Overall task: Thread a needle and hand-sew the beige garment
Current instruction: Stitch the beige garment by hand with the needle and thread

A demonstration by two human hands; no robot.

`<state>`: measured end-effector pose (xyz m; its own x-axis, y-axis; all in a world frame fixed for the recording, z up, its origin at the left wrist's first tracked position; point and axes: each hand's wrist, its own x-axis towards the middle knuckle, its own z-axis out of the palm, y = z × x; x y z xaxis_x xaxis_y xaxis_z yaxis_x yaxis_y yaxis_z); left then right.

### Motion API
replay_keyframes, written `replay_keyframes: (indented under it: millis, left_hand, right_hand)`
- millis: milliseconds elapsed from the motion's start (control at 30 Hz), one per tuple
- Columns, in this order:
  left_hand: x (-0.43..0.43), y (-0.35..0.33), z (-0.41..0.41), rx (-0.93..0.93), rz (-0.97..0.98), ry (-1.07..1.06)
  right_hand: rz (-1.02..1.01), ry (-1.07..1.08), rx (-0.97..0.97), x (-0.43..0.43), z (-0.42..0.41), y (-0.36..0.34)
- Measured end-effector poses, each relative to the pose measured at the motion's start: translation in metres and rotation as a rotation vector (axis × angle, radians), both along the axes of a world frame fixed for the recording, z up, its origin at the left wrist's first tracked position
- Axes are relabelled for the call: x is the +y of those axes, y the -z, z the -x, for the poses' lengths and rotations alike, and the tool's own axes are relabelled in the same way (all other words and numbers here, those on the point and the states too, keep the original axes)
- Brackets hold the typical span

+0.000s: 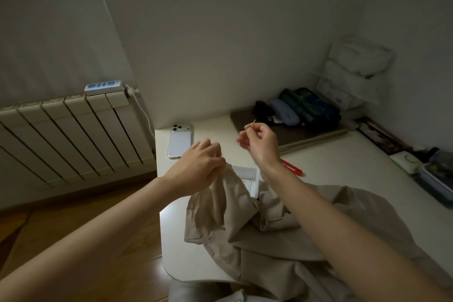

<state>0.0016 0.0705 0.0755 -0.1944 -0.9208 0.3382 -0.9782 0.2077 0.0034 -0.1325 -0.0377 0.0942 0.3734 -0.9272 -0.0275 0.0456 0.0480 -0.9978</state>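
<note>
Head view: right hand [261,146] pinches needle [246,131]; left hand [198,167] grips garment [269,228].

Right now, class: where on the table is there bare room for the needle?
Bare table lies between the phone and the brown mat, and between the red tool and the grey tray. The back right corner is crowded with cases.

2 bare hands are showing, 1 left hand [198,164] and 1 right hand [261,144], with 1 thin silver metal needle [246,131]. The white worktop [343,162] is carrying 1 crumpled beige fabric garment [282,235], 1 white rectangular smartphone [179,142], 1 red plastic tool [293,168], 1 lavender oval case [284,111] and 1 flat brown mat [301,133]. 1 white ribbed radiator [73,135] is bearing 1 white-and-blue power strip [103,87].
</note>
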Motion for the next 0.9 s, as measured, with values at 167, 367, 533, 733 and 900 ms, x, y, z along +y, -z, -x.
replay_keyframes:
  millis: [167, 367, 533, 733, 900]
  left_hand:
    - [0.009, 0.012, 0.005, 0.065, -0.214, 0.039]
    - [0.012, 0.007, 0.015, 0.122, 0.113, -0.144]
    - [-0.002, 0.008, 0.029, 0.638, -0.082, -0.356]
    - [-0.001, 0.013, 0.037, 1.058, -0.118, -0.302]
    - [0.014, 0.025, 0.027, 0.995, -0.173, -0.308]
  right_hand:
    - [-0.017, -0.049, 0.046, 0.003, 0.000, 0.009]
    - [-0.005, -0.129, 0.056, 0.011, 0.000, 0.013]
    - [0.080, -0.168, 0.108, 0.017, 0.000, 0.016]
    - [0.042, -0.151, 0.113, 0.013, 0.003, 0.018]
    - [-0.012, -0.077, 0.140, 0.000, 0.009, 0.023]
